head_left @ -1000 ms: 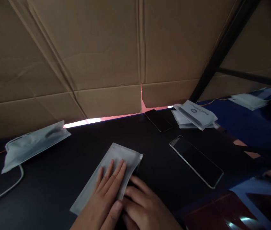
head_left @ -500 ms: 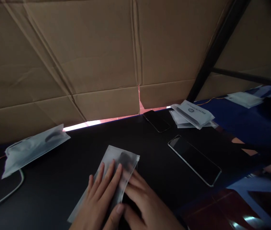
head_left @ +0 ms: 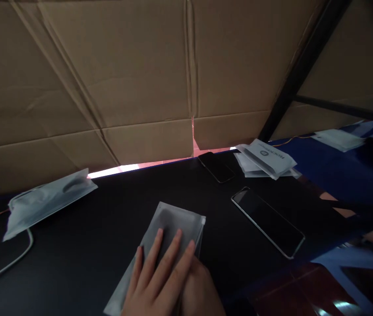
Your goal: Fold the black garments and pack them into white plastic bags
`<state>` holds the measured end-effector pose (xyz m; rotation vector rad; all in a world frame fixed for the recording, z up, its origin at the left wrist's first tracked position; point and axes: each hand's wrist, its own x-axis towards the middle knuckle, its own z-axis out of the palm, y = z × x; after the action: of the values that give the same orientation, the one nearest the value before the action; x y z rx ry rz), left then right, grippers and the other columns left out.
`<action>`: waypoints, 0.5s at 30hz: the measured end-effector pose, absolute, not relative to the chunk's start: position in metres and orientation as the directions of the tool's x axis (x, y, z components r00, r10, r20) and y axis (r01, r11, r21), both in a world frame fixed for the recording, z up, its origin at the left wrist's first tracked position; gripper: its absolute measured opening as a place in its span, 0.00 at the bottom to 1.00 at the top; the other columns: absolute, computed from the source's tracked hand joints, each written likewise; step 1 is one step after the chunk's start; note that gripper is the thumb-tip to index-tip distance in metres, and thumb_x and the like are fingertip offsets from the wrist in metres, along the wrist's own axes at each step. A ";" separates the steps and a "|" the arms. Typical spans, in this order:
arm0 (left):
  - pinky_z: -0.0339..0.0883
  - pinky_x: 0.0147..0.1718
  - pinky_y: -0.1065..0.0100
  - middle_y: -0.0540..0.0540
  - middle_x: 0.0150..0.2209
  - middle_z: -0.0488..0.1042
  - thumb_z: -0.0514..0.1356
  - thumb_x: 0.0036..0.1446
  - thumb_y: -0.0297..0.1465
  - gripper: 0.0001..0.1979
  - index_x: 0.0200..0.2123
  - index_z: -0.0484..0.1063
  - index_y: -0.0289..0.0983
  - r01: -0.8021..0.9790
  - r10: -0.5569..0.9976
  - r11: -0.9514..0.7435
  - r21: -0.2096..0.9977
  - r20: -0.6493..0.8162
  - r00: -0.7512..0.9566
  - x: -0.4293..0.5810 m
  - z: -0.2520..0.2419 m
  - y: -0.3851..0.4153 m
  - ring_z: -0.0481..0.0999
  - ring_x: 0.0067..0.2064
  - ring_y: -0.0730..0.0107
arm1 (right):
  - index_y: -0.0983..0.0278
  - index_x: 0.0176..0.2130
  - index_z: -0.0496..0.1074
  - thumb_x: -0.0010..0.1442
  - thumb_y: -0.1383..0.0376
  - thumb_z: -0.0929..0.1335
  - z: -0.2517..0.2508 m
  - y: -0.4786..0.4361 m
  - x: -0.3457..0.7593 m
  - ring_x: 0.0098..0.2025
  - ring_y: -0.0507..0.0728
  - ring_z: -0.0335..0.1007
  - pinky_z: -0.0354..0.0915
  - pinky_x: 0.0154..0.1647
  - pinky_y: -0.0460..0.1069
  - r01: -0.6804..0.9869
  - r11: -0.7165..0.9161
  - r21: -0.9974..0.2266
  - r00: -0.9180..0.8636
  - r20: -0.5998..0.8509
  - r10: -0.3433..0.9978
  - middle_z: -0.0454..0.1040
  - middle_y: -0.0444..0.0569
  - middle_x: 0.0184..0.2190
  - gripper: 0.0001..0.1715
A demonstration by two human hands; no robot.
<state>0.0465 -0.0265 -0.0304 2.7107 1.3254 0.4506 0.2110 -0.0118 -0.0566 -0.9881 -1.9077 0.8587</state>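
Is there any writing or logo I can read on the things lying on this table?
Printed word and round logo on the top white pouch of the far stack: seen upside down and too blurred to read.
White pouch under the left hand: no print shows.
White pouch at the far left: no print shows.
The two phones: screens dark, nothing legible.
Cardboard wall: plain.

One printed mark shows: a white packet (head_left: 265, 157) lying far ahead and to the right of the left hand (head_left: 160, 276), by the cardboard wall, carries a dark round logo and a line of dark capital letters. The print faces away and is too small and blurred to read. Nothing else bears writing.
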 end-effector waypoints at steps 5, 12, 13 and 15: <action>0.85 0.52 0.53 0.52 0.67 0.78 0.47 0.77 0.47 0.28 0.77 0.55 0.60 0.810 0.813 -0.527 0.257 0.430 0.393 0.028 -0.009 -0.013 0.83 0.62 0.55 | 0.52 0.55 0.84 0.71 0.69 0.69 -0.028 -0.008 0.257 0.54 0.59 0.84 0.76 0.59 0.52 0.236 0.266 -0.935 -0.415 0.150 0.897 0.86 0.45 0.52 0.20; 0.63 0.64 0.21 0.40 0.63 0.81 0.53 0.74 0.38 0.21 0.62 0.78 0.43 0.891 0.942 -0.327 0.315 0.182 0.281 0.075 0.026 0.054 0.75 0.68 0.35 | 0.62 0.53 0.82 0.76 0.48 0.65 -0.032 0.027 0.272 0.29 0.56 0.78 0.72 0.30 0.49 0.346 -0.018 -0.938 0.019 -0.012 1.000 0.85 0.52 0.39 0.25; 0.64 0.63 0.21 0.41 0.57 0.85 0.54 0.73 0.35 0.18 0.57 0.81 0.44 0.884 0.939 -0.340 0.320 0.169 0.299 0.084 0.026 0.059 0.80 0.63 0.38 | 0.62 0.49 0.82 0.76 0.48 0.65 -0.030 0.032 0.268 0.28 0.55 0.77 0.70 0.28 0.48 0.339 0.005 -0.941 0.000 0.005 1.000 0.83 0.50 0.36 0.25; 0.72 0.59 0.33 0.48 0.42 0.86 0.55 0.73 0.31 0.14 0.42 0.82 0.44 0.870 0.933 -0.359 0.338 0.158 0.323 0.097 0.024 0.062 0.85 0.48 0.52 | 0.61 0.42 0.80 0.76 0.48 0.64 -0.026 0.035 0.259 0.27 0.54 0.74 0.67 0.27 0.46 0.322 0.035 -0.946 -0.022 0.029 0.999 0.80 0.47 0.31 0.24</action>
<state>0.0972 0.0623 0.0244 2.3935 1.6536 0.4858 0.2592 0.0353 -0.0257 -1.4134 -1.4751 1.0239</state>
